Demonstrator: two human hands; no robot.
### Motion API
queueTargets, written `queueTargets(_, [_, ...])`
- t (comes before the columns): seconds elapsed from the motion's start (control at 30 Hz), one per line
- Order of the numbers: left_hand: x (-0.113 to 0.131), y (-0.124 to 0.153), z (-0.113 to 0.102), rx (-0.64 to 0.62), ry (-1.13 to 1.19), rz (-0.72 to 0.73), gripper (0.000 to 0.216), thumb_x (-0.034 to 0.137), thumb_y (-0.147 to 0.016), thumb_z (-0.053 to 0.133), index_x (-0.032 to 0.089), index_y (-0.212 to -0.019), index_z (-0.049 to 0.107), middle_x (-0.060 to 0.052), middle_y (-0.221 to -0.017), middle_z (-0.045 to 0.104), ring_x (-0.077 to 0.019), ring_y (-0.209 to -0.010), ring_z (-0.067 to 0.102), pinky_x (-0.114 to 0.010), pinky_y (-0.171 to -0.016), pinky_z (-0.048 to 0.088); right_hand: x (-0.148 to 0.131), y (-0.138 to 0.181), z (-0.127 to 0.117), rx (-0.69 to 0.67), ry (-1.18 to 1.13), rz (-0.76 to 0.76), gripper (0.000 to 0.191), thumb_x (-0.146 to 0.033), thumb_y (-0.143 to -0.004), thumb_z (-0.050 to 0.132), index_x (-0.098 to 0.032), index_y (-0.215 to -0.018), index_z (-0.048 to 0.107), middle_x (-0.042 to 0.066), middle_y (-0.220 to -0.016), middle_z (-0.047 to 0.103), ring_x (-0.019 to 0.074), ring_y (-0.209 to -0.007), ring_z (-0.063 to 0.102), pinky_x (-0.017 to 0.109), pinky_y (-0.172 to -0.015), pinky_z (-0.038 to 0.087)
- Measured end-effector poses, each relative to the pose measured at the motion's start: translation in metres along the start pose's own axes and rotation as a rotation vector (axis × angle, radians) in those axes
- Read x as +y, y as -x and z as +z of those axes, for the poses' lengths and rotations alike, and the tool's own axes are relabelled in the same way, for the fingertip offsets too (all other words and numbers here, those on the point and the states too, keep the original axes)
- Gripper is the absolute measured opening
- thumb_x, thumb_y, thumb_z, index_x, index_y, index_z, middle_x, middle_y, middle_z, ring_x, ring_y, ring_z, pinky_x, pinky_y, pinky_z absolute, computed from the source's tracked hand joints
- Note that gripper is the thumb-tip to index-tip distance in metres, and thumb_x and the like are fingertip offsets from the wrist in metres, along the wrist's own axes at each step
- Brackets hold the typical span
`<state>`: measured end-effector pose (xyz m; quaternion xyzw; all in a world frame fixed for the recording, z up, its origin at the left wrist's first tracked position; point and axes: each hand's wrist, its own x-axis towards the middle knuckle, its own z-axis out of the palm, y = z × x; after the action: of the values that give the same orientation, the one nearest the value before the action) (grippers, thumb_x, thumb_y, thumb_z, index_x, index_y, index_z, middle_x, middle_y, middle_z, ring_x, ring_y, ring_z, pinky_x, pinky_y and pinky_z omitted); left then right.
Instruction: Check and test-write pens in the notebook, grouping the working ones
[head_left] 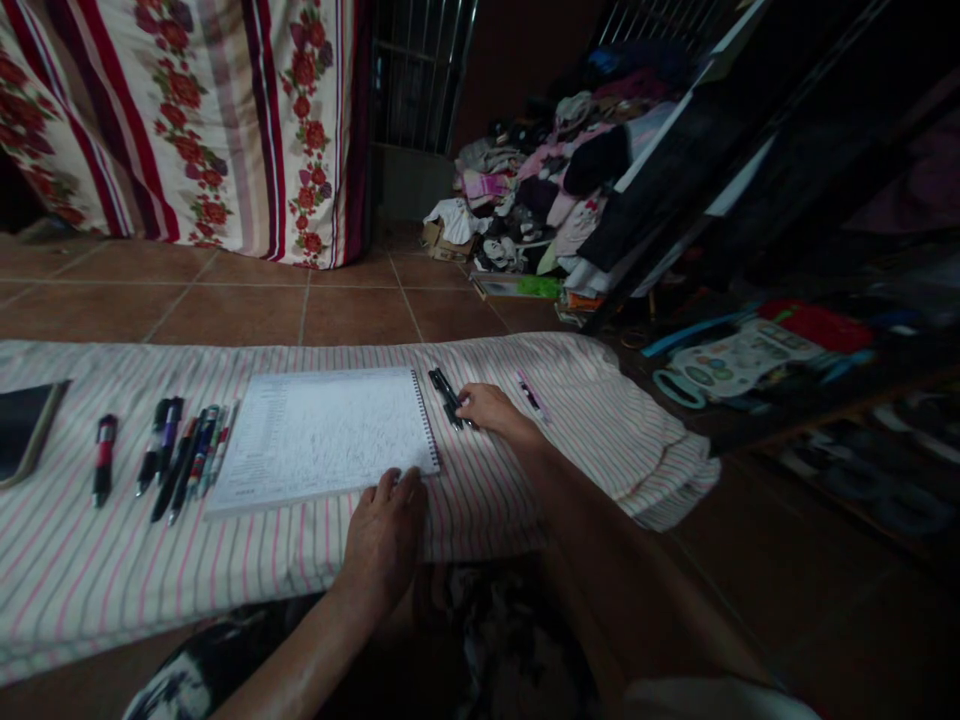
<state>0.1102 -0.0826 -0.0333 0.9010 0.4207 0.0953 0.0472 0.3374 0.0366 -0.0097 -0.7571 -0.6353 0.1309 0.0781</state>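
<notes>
Broadly, a tiled floor (352, 305) runs behind everything, with a floral striped curtain (247, 130) hanging at the far left and a heap of clothes (555, 175) piled beyond the far edge of the work area. Nearer, a long striped cloth (615, 430) spreads under all the working things. On it an open spiral notebook (322, 425) lies flat, its binding to the right and its page covered in marks too blurred to read. A dark tablet-like slab (28, 430) is cut off by the left border. The left hand (386, 535) rests at the notebook's lower right corner, fingers loosely bent and somewhat spread, gripping nothing that shows. The right hand (491, 408) reaches to the black pens (446, 390) just beside the binding, its fingers curled down and touching them; whether they have closed on one I cannot tell, nor whether it is being taken up or laid down. A cluster of pens (180, 460) lies just left of the notebook, a red and black pen (104, 460) apart from it, and a slim pinkish strip (533, 397) past the right hand. The step in hand looks like handling the black pens; the next move seems to call for a light pinch on one barrel, leaving its neighbours undisturbed.
</notes>
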Motion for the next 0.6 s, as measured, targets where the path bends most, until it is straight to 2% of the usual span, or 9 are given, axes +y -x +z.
queueTargets(0.13, [0.001, -0.001, -0.002, -0.011, 0.008, 0.001, 0.036, 0.011, -0.084, 0.040, 0.018, -0.117, 0.056, -0.007, -0.134, 0.048, -0.0284, -0.118, 0.040, -0.040, -0.088, 0.044, -0.002, 0.000, 0.000, -0.041, -0.032, 0.023, 0.019, -0.021, -0.067, 0.062, -0.015, -0.084, 0.069, 0.003, -0.067, 0.065, 0.0121, -0.058, 0.058, 0.021, -0.054, 0.035])
queueTargets(0.33, [0.000, -0.003, -0.002, -0.005, 0.023, -0.001, 0.036, 0.011, -0.084, 0.041, 0.018, -0.117, 0.055, -0.007, -0.133, 0.048, -0.0281, -0.118, 0.040, -0.040, -0.088, 0.044, -0.005, 0.005, -0.002, -0.039, -0.067, 0.054, 0.024, -0.027, -0.075, 0.058, -0.013, -0.092, 0.068, 0.004, -0.068, 0.067, 0.0115, -0.058, 0.059, 0.021, -0.056, 0.038])
queueTargets(0.47, [0.000, -0.003, -0.004, -0.014, 0.027, 0.003, 0.036, 0.011, -0.084, 0.041, 0.017, -0.116, 0.056, -0.008, -0.133, 0.048, -0.0286, -0.118, 0.040, -0.040, -0.088, 0.044, -0.009, 0.009, -0.004, -0.022, -0.059, 0.051, 0.024, -0.031, -0.077, 0.057, -0.014, -0.090, 0.068, 0.005, -0.071, 0.068, 0.0132, -0.065, 0.061, 0.021, -0.060, 0.040])
queueTargets(0.6, [0.000, -0.001, -0.004, -0.007, 0.032, 0.011, 0.036, 0.011, -0.084, 0.040, 0.016, -0.116, 0.056, -0.008, -0.134, 0.048, -0.0290, -0.118, 0.040, -0.040, -0.089, 0.044, -0.011, 0.009, -0.001, 0.035, -0.025, 0.053, 0.029, -0.030, -0.076, 0.057, -0.016, -0.100, 0.065, 0.008, -0.088, 0.068, 0.0168, -0.082, 0.062, 0.023, -0.070, 0.042])
